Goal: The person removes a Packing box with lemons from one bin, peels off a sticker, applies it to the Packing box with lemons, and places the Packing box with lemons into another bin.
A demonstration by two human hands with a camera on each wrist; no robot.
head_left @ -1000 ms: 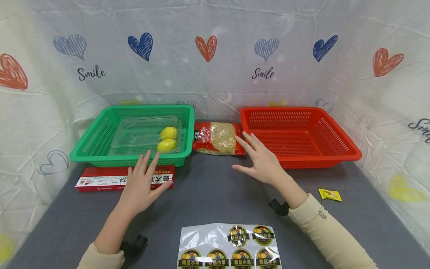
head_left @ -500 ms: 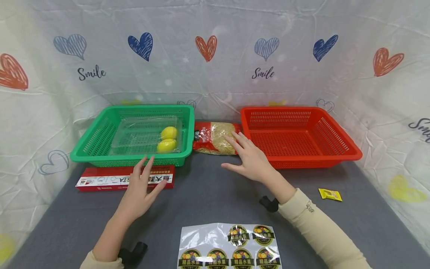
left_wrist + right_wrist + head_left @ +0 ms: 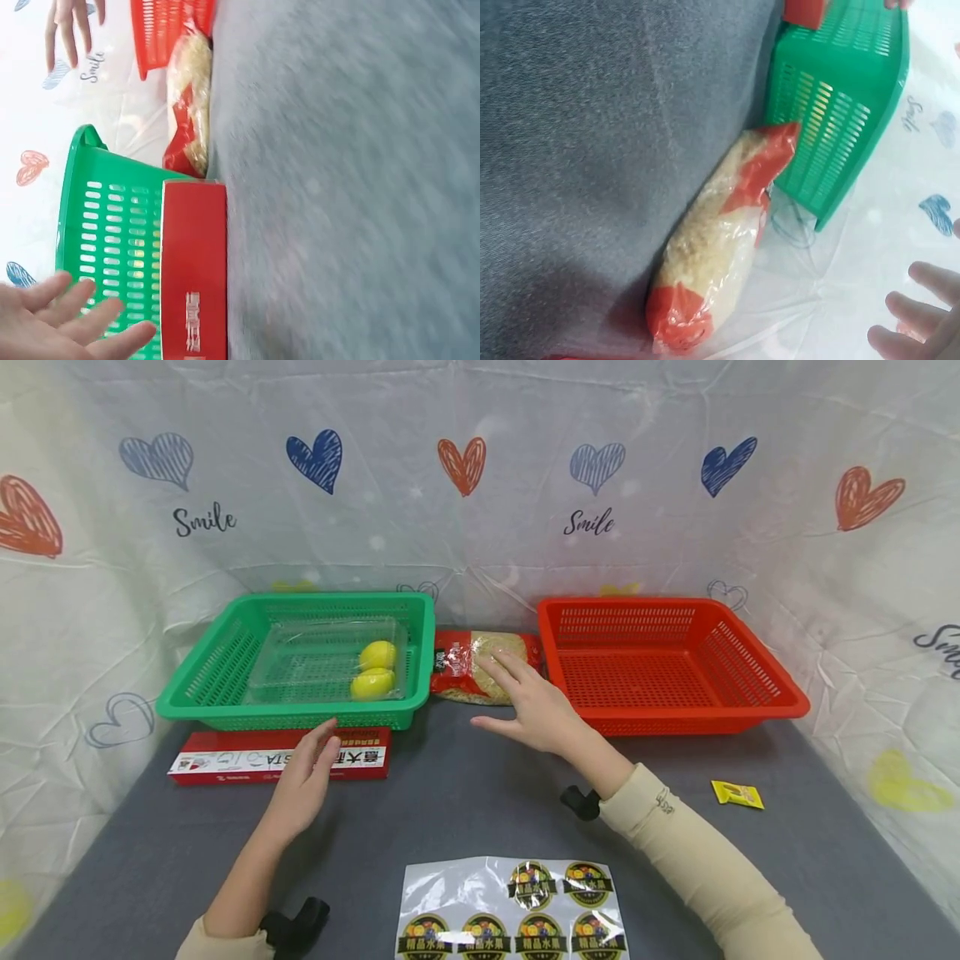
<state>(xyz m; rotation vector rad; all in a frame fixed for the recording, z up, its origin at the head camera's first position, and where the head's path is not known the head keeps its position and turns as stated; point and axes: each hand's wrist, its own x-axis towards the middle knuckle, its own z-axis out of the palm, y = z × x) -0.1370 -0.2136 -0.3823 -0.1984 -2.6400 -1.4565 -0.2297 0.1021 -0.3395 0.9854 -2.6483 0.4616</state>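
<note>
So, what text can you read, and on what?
"Smile", twice, third cut off: white heart-printed cloth backdrop
"精品水果": round black-and-gold stickers
Partly behind left hand, not fully readable: long red-and-white cardboard box
Too small or blurred: red-and-clear plastic bag, small yellow packet

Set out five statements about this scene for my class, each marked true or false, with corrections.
1. Two yellow fruits are in the green basket. True.
2. The red-and-clear bag lies in the red basket. False: it lies between the baskets.
3. The red box lies in front of the green basket. True.
4. The right hand grips the yellow packet. False: that hand is empty; the packet lies farther right.
5. The sticker sheet is nearer the camera than both baskets. True.
</note>
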